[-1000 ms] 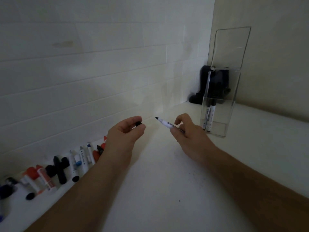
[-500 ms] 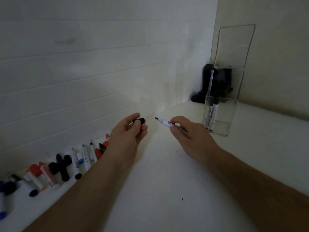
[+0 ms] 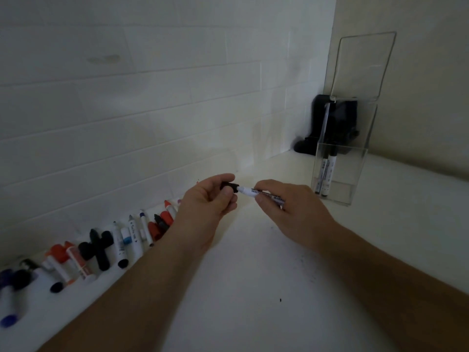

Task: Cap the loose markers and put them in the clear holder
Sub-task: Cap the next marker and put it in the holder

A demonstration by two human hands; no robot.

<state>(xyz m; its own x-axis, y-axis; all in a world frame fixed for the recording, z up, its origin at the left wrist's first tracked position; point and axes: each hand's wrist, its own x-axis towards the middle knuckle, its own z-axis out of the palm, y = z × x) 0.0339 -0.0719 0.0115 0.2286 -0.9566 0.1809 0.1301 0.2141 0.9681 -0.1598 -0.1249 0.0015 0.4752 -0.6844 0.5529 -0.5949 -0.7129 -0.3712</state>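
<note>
My right hand (image 3: 291, 209) grips a white whiteboard marker (image 3: 256, 193) by its barrel, tip pointing left. My left hand (image 3: 208, 201) pinches a small black cap (image 3: 229, 186) that now sits over the marker's tip. Both hands meet above the white counter, left of the clear holder (image 3: 355, 174). The holder stands upright near the corner with two capped markers (image 3: 327, 174) inside. A row of loose markers and caps (image 3: 121, 240) in red, black, blue and white lies along the wall at the left.
A black object (image 3: 330, 123) stands in the corner behind the holder. White tiled wall runs along the back, a beige wall on the right. The white counter (image 3: 253, 288) stretches in front of my hands.
My hands came together: the gap between the cap and the bare marker tip has closed, and the cap now covers the tip. The view also shifted slightly.
</note>
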